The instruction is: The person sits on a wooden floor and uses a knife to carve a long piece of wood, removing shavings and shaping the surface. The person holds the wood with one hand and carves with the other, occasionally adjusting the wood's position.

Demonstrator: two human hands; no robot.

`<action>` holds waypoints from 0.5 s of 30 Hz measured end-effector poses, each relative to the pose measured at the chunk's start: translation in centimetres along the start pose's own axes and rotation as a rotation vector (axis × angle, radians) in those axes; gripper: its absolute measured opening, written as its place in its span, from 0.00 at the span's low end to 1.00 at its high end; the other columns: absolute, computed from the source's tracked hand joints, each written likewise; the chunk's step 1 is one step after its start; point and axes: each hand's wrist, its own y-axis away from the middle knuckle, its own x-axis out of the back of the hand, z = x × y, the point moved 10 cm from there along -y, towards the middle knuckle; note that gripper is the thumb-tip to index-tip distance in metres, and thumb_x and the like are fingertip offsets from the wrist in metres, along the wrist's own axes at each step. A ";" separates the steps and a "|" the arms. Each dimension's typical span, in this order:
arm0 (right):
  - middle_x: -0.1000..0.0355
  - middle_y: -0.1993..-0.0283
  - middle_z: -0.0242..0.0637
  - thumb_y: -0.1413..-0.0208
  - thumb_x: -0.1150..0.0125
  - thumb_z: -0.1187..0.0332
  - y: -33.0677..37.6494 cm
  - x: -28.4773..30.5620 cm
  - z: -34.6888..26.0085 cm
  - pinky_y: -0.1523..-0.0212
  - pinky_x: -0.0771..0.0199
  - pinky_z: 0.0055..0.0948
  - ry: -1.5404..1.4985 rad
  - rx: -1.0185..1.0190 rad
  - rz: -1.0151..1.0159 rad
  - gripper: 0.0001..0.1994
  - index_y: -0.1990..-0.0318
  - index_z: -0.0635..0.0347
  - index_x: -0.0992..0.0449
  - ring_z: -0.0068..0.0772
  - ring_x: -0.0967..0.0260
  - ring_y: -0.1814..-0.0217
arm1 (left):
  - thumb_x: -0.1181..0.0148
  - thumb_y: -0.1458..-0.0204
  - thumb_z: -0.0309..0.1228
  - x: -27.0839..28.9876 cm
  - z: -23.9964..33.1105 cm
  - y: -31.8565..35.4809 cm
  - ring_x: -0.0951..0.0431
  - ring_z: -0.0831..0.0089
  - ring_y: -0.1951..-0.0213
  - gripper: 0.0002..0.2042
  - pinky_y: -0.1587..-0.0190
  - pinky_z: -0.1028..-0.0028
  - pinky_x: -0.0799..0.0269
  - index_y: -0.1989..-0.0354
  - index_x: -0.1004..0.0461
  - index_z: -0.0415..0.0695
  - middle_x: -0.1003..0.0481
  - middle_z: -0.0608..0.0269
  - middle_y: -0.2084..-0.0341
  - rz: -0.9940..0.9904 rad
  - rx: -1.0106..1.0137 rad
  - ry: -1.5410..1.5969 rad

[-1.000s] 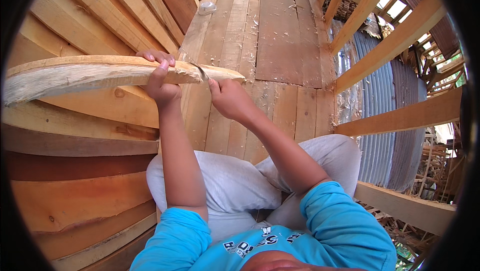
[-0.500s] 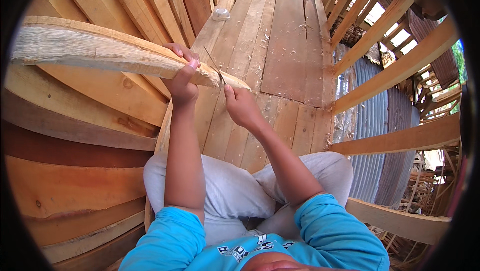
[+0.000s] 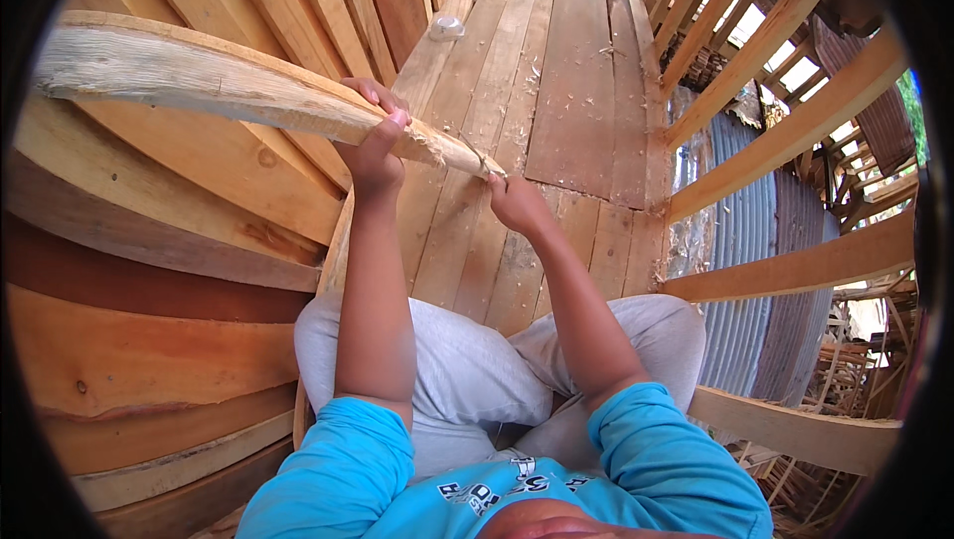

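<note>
A long, thick piece of wood slants across from the upper left and narrows toward the middle. My left hand is closed around it a little short of its thin end, thumb on top. Close to that narrow tip, my right hand is closed on a knife; its handle is hidden in the fist. The knife's thin blade lies across the wood near the tip, pointing up and left. Rough, freshly cut fibres show on the wood between my two hands.
Pale shavings lie scattered over the plank floor. A small clear plastic container sits farther off. Upright boards wall the left side. Wooden rails line the right, with corrugated metal sheets beyond.
My right hand and the knife have slid rightward along the wood, to its narrow tip. My left hand keeps its grip, and the wood has shifted slightly up and right in view.
</note>
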 end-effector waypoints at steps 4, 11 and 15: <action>0.25 0.55 0.63 0.32 0.54 0.50 0.1 -0.1 0.8 0.50 0.31 0.49 -0.009 0.019 -0.079 0.27 0.56 0.72 0.24 0.62 0.27 0.51 | 0.40 0.61 0.22 0.4 0.1 0.0 0.31 0.75 0.71 0.14 0.63 0.72 0.28 0.65 0.35 0.44 0.34 0.65 0.74 0.008 -0.027 -0.066; 0.27 0.48 0.64 0.32 0.52 0.54 1.7 0.8 5.0 0.44 0.31 0.49 0.128 -0.043 -0.201 0.25 0.48 0.73 0.27 0.61 0.30 0.41 | 0.39 0.63 0.21 0.8 -0.3 0.1 0.30 0.76 0.70 0.15 0.64 0.74 0.28 0.65 0.35 0.43 0.34 0.65 0.73 0.028 -0.003 -0.010; 0.25 0.48 0.61 0.34 0.48 0.54 2.6 0.7 8.8 0.45 0.29 0.48 0.266 -0.167 -0.369 0.24 0.50 0.73 0.24 0.60 0.28 0.43 | 0.39 0.63 0.20 1.1 -0.4 0.0 0.29 0.76 0.70 0.16 0.64 0.74 0.28 0.64 0.34 0.42 0.34 0.65 0.71 0.039 -0.009 0.013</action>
